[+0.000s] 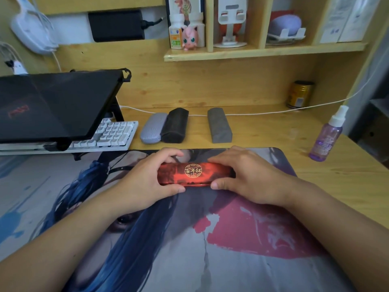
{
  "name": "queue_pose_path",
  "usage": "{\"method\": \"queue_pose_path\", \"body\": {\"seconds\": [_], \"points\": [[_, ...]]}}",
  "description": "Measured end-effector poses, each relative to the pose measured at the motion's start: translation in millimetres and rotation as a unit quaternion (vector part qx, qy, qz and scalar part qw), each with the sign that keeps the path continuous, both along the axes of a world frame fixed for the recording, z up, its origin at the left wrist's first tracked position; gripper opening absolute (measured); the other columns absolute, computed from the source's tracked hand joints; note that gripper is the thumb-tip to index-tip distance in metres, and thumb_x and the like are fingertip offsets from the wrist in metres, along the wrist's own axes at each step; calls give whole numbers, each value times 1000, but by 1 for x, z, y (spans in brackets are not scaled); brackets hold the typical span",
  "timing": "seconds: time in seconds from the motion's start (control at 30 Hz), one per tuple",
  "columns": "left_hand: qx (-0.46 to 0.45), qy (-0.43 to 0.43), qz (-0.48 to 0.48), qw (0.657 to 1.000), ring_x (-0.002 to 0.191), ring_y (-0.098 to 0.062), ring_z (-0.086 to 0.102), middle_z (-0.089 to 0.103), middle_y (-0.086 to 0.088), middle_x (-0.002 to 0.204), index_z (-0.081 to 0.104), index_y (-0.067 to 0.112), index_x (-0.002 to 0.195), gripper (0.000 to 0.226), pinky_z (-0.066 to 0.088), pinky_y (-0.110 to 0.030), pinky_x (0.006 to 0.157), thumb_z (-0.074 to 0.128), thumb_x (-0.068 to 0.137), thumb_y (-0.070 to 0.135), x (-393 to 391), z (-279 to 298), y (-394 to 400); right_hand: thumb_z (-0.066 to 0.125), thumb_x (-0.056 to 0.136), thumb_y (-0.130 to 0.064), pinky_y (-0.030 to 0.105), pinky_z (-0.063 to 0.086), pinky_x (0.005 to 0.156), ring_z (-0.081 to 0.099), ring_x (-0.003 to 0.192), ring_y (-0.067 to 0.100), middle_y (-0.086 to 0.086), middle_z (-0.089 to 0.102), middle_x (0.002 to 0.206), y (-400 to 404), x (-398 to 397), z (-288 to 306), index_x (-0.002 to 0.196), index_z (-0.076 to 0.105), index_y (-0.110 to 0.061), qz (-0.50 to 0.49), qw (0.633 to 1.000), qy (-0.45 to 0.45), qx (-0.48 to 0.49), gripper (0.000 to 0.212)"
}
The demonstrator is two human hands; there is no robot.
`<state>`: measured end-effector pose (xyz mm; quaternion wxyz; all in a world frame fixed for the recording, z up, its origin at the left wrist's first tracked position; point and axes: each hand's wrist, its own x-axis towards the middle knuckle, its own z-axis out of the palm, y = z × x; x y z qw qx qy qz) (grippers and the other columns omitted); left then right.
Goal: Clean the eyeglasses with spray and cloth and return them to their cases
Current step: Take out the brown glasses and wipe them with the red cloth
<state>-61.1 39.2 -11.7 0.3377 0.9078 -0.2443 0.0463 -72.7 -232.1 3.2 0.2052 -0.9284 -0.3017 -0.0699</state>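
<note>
A closed red glasses case (pixel 194 173) with a gold round emblem lies on the printed desk mat (pixel 189 239). My left hand (pixel 147 180) grips its left end and my right hand (pixel 248 178) grips its right end, thumbs on the near edge. Behind it on the wooden desk stand three closed cases: a light grey one (pixel 152 128), a black one (pixel 176 125) touching it, and a dark grey one (pixel 219 125) apart to the right. A purple spray bottle (pixel 327 137) stands upright at the right. No eyeglasses or cloth are visible.
A black laptop (pixel 52 104) sits tilted on a stand over a white keyboard (pixel 113 133) at the left. A yellow can (pixel 300 94) stands at the back right, with a white cable (pixel 263 113) along the desk. Shelves above hold bottles and a pink figure (pixel 189 37).
</note>
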Motion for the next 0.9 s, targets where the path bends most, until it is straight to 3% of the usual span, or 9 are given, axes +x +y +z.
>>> {"method": "queue_pose_path", "body": {"seconds": [0.13,0.3,0.4,0.5,0.6,0.7,0.77,0.83,0.9], "points": [[-5,13,-3,1000,103,6,58,60,22,110,48,49,127,71,44,-13,88,90,72,31,-1,2,-1,62,92,-54,39,44,92,53,102,12,-5,66,101,0,0,1,114,65,-23,0,1000,11,-5,39],[-22,24,-7,999,99,3,63,64,20,107,46,50,130,76,47,-13,84,90,73,26,-2,4,-2,52,99,-50,38,44,88,53,97,10,-9,64,91,-2,0,3,110,66,-24,7,1000,24,6,32],[-34,36,-10,999,102,0,62,57,23,114,36,59,138,92,49,-16,87,90,72,25,-1,4,0,40,100,-56,36,43,87,55,95,13,-6,66,92,-1,-1,6,112,67,-19,6,1000,26,7,48],[-38,32,-1,999,122,1,49,40,19,131,25,64,144,107,45,-23,102,92,69,27,0,4,0,32,102,-51,33,42,76,55,79,13,-3,63,78,1,1,8,92,65,-16,2,1000,8,23,49],[-37,30,10,999,133,-3,38,30,17,138,19,67,145,115,35,-29,111,94,65,32,1,4,-1,31,100,-52,24,33,57,40,58,10,-8,43,60,5,9,8,69,45,-18,-54,995,14,80,49],[-38,36,14,999,134,-7,38,25,21,141,12,69,145,120,37,-32,111,95,64,36,3,3,-1,32,99,-53,27,29,55,32,57,7,-4,36,63,8,14,6,68,39,-11,-76,987,44,134,53],[-33,26,13,999,134,-2,36,25,21,140,14,66,146,117,36,-32,112,94,65,38,3,3,0,34,101,-51,29,28,56,31,58,8,-3,34,64,10,16,4,69,37,-9,-91,980,58,165,53],[-29,19,13,999,127,13,35,25,22,137,19,61,148,110,36,-27,110,91,68,38,1,3,-2,35,102,-50,34,34,61,41,63,14,2,43,67,8,17,1,76,48,-7,-108,978,58,168,52],[-11,5,16,1000,120,19,33,26,23,135,22,57,149,104,34,-21,104,89,70,41,-2,2,-5,41,103,-45,33,43,74,55,81,16,1,62,85,3,17,4,96,63,-13,-119,979,9,168,39]]}}
